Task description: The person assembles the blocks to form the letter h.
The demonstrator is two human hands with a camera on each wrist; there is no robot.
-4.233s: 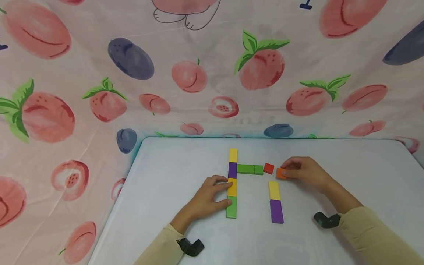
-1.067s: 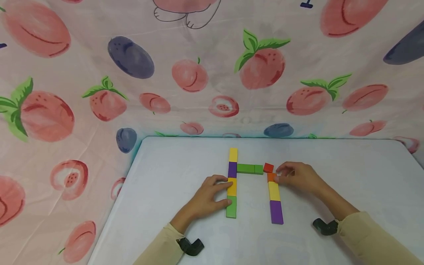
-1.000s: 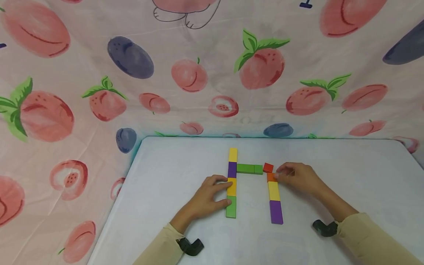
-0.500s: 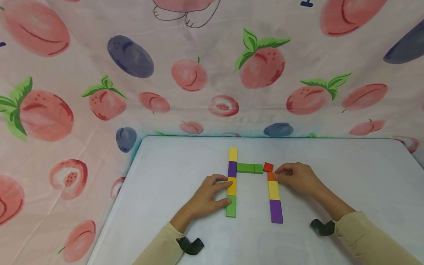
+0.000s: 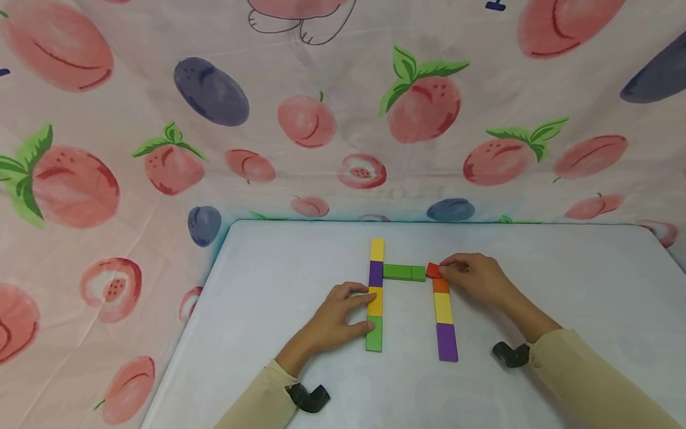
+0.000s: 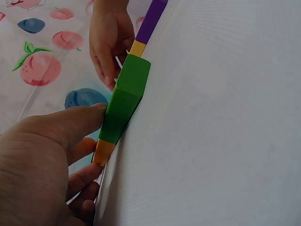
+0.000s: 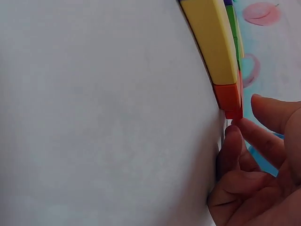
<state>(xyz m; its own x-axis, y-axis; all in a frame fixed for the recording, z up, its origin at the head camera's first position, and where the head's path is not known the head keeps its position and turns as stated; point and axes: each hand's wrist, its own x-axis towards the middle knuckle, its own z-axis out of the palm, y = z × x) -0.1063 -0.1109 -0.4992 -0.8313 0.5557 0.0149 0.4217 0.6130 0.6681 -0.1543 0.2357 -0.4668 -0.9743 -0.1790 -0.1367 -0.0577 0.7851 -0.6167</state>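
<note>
Flat wooden blocks lie on the white table. In the head view my left hand [image 5: 334,316] rests its fingertips on a yellow block [image 5: 375,305] and its thumb on the green block [image 5: 373,339] below, in a column topped by a purple block [image 5: 376,274] and another yellow one. My right hand [image 5: 477,277] reaches the tilted red block [image 5: 433,270]; in the right wrist view its index fingertip touches the block's end and the thumb stands apart. Below it, an orange block [image 5: 441,286] lies above a yellow block [image 5: 443,308] and a purple block [image 5: 447,342].
Two green blocks [image 5: 402,272] form a row between the left column and the red block. The white table [image 5: 563,256] ends at a fruit-printed cloth [image 5: 332,71] behind and on the left. A black wrist mount [image 5: 308,398] projects from each sleeve.
My right hand has brought the orange block leftward onto the top end of the right yellow block, let go, and moved up to the red block. My left hand has stayed put.
</note>
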